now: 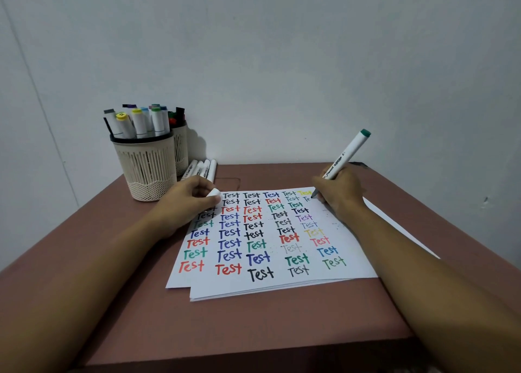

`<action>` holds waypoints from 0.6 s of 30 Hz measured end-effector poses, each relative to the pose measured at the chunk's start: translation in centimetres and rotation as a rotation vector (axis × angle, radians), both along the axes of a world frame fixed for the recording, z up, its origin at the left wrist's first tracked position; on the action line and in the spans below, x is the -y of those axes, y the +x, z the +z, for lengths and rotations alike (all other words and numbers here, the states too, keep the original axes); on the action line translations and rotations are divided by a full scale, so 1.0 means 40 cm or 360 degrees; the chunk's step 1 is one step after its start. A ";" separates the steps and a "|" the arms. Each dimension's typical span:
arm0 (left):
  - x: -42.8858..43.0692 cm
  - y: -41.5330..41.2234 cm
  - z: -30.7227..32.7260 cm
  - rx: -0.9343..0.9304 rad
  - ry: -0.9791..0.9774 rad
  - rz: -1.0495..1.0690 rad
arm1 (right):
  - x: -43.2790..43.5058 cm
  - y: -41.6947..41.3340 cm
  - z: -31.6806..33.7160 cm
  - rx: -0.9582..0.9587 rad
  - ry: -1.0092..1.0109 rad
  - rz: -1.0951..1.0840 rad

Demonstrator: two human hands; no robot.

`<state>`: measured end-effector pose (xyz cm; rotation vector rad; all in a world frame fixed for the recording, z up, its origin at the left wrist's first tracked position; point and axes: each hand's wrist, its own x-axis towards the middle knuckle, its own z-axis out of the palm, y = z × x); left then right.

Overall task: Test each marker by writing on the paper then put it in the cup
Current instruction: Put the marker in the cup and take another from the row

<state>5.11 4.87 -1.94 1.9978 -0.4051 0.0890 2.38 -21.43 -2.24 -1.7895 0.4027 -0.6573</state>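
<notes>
Right hand gripped a green-capped marker, tip on the paper just beside it, left hand clamped on its white cap, cup just beyond the left hand, spare markers beside it

- A reddish-brown table with a flat matte top, its near edge running across the bottom of the view.
- A plain pale grey-white wall rises behind the table.
</notes>
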 end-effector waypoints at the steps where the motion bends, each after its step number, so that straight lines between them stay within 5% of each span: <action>1: 0.000 0.001 0.000 -0.0005 -0.0005 -0.0006 | 0.000 0.000 0.000 -0.0006 -0.0018 0.0004; 18: 0.001 0.005 -0.003 -0.0013 -0.0019 -0.0021 | -0.003 -0.007 0.004 -0.0002 0.0029 -0.0003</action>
